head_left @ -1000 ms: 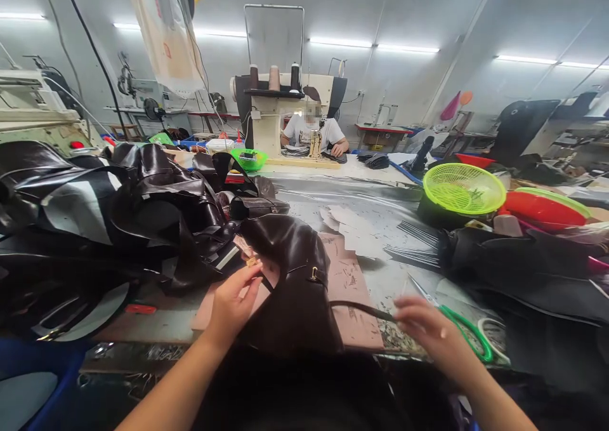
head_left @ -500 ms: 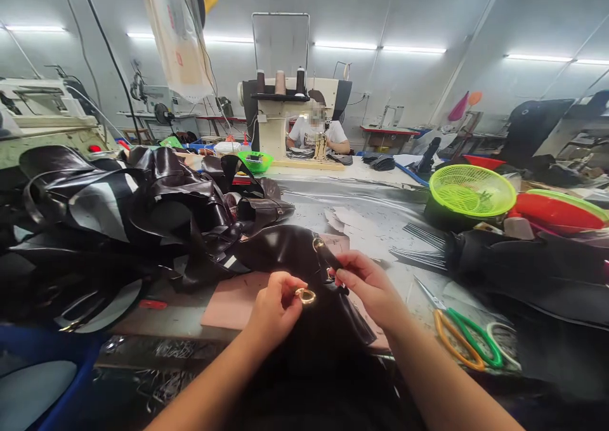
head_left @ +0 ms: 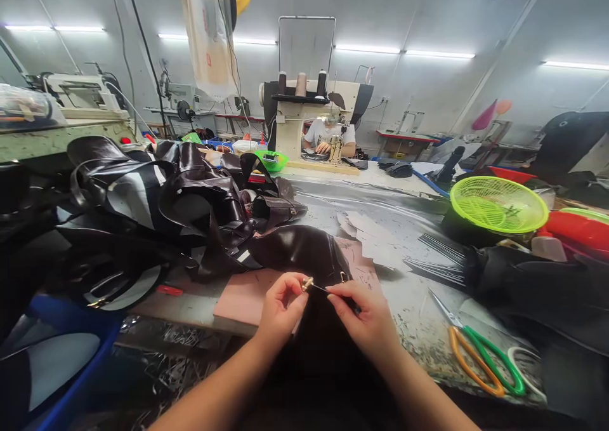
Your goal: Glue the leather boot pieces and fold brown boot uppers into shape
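Note:
Pinched between the thumb and forefinger of my left hand [head_left: 281, 305] is a small gold metal ring [head_left: 307, 284]. My right hand [head_left: 364, 309] grips a thin dark leather strap [head_left: 320, 287], whose tip reaches to the ring. Whether the tip passes through the ring I cannot tell. Just beyond both hands lies a glossy dark brown leather piece [head_left: 295, 245], with a small gold fitting [head_left: 343, 277] at its right side. A pink board [head_left: 240, 301] lies partly under it. Whatever sits deeper in my right palm is hidden.
Dark leather bag parts [head_left: 200, 183] pile up at left, above a blue bin [head_left: 80, 380]. Orange-and-green scissors [head_left: 476, 355] lie at right, near a lime mesh basket [head_left: 498, 204] and black material [head_left: 518, 272]. Across the table, a person [head_left: 328, 140] sits behind a sewing machine [head_left: 290, 126].
My right hand has brought the strap down and left, to the ring. The ring has turned from face-up to edge-on in my left hand. The view has swung left.

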The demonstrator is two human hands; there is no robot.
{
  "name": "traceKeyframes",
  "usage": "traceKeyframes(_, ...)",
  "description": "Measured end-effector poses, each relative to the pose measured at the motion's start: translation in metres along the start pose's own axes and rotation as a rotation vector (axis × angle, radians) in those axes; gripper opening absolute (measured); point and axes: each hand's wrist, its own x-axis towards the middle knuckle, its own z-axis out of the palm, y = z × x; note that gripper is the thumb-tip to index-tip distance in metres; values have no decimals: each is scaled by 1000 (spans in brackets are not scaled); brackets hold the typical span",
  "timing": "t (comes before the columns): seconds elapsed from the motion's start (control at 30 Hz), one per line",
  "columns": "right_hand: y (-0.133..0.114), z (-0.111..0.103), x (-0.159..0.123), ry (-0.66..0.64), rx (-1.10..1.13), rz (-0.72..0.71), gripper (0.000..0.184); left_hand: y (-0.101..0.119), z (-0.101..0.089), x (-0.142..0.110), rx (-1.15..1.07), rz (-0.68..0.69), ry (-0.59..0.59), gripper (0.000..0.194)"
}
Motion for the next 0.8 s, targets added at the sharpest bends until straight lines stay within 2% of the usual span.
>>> traceKeyframes(0.07,0,4,-1,1,11,12,12,0,0,-2,17,27,-81,17)
traceKeyframes(0.17,-1,7,-2,25,100,74,9,-2,3,-2,-9,-52,-47,20)
traceKeyframes(0.23,-3,6,-2,30,193,124,15,-3,6,-2,-66,-110,-36,25)
traceKeyframes(0.33,-8,0,0,-48,290,160,27,-7,10,0,-70,-127,-109,27)
traceKeyframes(0.4,-11,-4,2,-106,223,176,29,-10,11,2,5,-110,-137,26)
traceKeyframes(0.47,-12,-5,3,-137,72,178,22,-13,12,3,90,-72,-152,26)
traceKeyframes(0.57,-14,-5,4,-69,-65,112,8,-15,13,4,192,-23,-171,28)
traceKeyframes(0.67,-18,-10,7,-5,-19,-23,6,-11,14,6,301,11,-232,20)
traceKeyframes(0.8,-29,-20,15,-224,115,-127,9,7,16,13,548,154,-428,22)
